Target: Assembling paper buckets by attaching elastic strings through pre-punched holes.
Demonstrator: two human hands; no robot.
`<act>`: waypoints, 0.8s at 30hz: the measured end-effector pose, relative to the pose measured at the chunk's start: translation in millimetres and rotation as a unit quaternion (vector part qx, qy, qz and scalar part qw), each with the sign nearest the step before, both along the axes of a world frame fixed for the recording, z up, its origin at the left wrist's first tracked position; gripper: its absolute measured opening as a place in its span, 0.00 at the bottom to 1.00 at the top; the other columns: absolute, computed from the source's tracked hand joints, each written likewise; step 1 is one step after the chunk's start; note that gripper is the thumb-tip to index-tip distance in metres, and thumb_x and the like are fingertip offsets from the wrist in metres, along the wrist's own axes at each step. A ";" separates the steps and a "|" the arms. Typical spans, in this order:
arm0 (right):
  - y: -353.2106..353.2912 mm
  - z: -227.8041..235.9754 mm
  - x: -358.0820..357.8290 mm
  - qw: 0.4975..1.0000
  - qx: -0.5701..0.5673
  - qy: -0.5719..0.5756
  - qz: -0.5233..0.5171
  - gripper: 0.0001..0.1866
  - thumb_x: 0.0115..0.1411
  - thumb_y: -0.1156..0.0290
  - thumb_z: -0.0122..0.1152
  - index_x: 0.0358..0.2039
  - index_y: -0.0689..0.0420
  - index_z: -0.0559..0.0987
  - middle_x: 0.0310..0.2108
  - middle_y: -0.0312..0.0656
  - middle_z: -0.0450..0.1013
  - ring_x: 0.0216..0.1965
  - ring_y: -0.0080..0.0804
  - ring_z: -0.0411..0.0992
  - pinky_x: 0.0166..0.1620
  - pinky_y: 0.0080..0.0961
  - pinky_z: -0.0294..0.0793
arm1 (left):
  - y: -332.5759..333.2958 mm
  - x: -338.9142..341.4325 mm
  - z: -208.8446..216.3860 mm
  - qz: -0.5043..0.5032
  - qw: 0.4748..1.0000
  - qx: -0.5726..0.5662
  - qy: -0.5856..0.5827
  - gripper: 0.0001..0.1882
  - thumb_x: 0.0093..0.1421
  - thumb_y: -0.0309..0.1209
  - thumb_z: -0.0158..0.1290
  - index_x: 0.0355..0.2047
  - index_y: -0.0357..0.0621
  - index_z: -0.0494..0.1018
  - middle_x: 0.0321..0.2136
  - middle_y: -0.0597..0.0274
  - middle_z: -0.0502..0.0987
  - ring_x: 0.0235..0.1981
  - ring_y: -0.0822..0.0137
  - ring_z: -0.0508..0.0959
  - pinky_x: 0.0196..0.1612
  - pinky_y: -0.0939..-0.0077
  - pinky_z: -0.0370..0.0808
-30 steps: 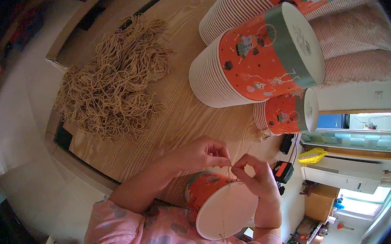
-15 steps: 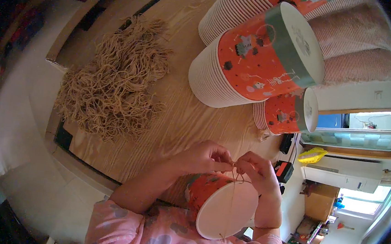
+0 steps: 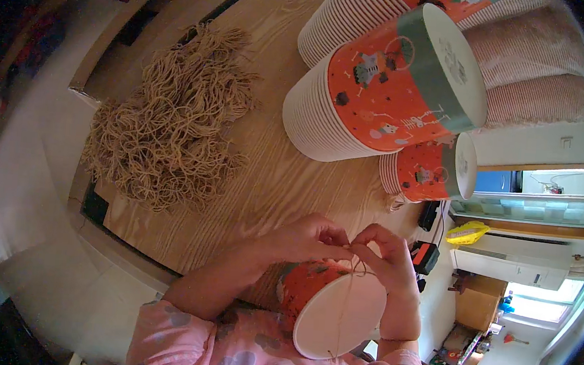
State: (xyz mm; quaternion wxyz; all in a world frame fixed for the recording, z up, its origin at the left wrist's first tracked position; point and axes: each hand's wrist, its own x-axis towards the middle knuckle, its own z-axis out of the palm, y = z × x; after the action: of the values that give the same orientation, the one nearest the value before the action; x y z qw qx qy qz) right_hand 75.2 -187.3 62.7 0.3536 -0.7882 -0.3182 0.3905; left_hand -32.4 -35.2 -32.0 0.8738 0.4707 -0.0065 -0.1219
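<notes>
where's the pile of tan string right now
In the head view, the pile of tan string is at upper left on the wooden table, left of the orange cup stacks and beyond the left hand.

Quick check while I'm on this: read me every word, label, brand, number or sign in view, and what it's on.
No legible text to quote:
Large orange-and-green paper tub stack: faint print on its pale end, too blurred to read.
Smaller stack: faint mark on its pale end, too small to read.
White appliance at right: small dark mark, too small to read.
White round end by the string: no writing visible.
</notes>
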 end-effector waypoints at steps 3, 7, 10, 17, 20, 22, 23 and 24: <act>3.2 3.6 -2.6 1.000 -0.013 0.011 -0.015 0.03 0.53 0.79 0.58 0.30 0.62 0.76 0.29 0.36 0.72 0.35 0.21 0.69 0.41 0.18 0.67 | -2.8 -1.0 -1.1 0.037 0.999 -0.040 0.000 0.11 0.54 0.34 0.58 0.32 0.40 0.75 0.25 0.70 0.75 0.27 0.80 0.72 0.31 0.82 0.69; -2.2 -0.6 -0.3 0.999 -0.028 0.027 0.006 0.03 0.52 0.82 0.57 0.29 0.63 0.75 0.28 0.35 0.71 0.34 0.21 0.68 0.41 0.18 0.66 | -6.8 -1.0 -8.5 0.071 0.993 -0.087 -0.026 0.07 0.55 0.31 0.56 0.30 0.40 0.74 0.23 0.70 0.73 0.26 0.79 0.71 0.30 0.82 0.68; -5.1 3.0 3.3 0.998 -0.062 0.025 0.022 0.02 0.54 0.80 0.57 0.30 0.64 0.75 0.29 0.36 0.71 0.33 0.21 0.68 0.40 0.19 0.68 | 0.9 -3.8 -9.2 0.060 0.988 -0.137 -0.029 0.05 0.55 0.29 0.54 0.27 0.41 0.71 0.22 0.70 0.72 0.24 0.79 0.70 0.30 0.82 0.68; -17.9 -0.7 3.7 0.988 -0.035 0.137 -0.069 0.04 0.55 0.82 0.53 0.32 0.64 0.73 0.29 0.39 0.71 0.34 0.24 0.70 0.39 0.21 0.70 | 4.8 -5.0 -11.4 0.017 0.991 -0.127 -0.027 0.03 0.55 0.27 0.50 0.29 0.41 0.68 0.24 0.67 0.72 0.25 0.77 0.70 0.30 0.81 0.68; -30.0 -12.3 -0.9 0.974 0.084 0.188 -0.096 0.05 0.54 0.84 0.53 0.32 0.64 0.72 0.30 0.40 0.71 0.33 0.26 0.70 0.39 0.21 0.69 | -3.7 -2.5 -13.6 0.016 0.983 -0.181 -0.009 0.05 0.56 0.26 0.49 0.33 0.41 0.67 0.24 0.66 0.72 0.25 0.76 0.71 0.29 0.81 0.69; -37.9 -23.3 -0.6 0.976 0.092 0.169 -0.098 0.05 0.53 0.84 0.55 0.31 0.63 0.72 0.31 0.41 0.70 0.32 0.26 0.69 0.39 0.21 0.69 | -6.7 -1.9 -16.7 0.017 0.974 -0.227 -0.007 0.06 0.56 0.25 0.48 0.35 0.41 0.67 0.24 0.65 0.73 0.24 0.76 0.70 0.29 0.82 0.69; -39.1 -27.9 0.7 0.976 0.093 0.169 -0.101 0.05 0.53 0.84 0.55 0.31 0.63 0.72 0.31 0.41 0.70 0.32 0.26 0.69 0.39 0.21 0.69 | -7.4 -0.9 -18.3 0.017 0.966 -0.257 0.012 0.08 0.56 0.25 0.48 0.37 0.41 0.66 0.24 0.66 0.72 0.24 0.76 0.70 0.27 0.82 0.68; -39.5 -32.1 2.2 0.968 0.110 0.206 -0.091 0.06 0.52 0.83 0.58 0.31 0.62 0.72 0.32 0.40 0.71 0.35 0.26 0.70 0.40 0.21 0.69 | -8.3 0.0 -20.0 0.016 0.957 -0.288 0.031 0.09 0.56 0.24 0.47 0.38 0.41 0.66 0.24 0.66 0.72 0.23 0.76 0.70 0.26 0.82 0.68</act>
State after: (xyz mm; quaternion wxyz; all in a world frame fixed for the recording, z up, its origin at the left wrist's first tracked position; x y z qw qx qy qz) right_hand 77.4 -226.7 30.6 0.5301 -0.6729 -0.2060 0.4731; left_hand -32.4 -43.5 -52.0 0.9739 0.1952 -0.0066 -0.1155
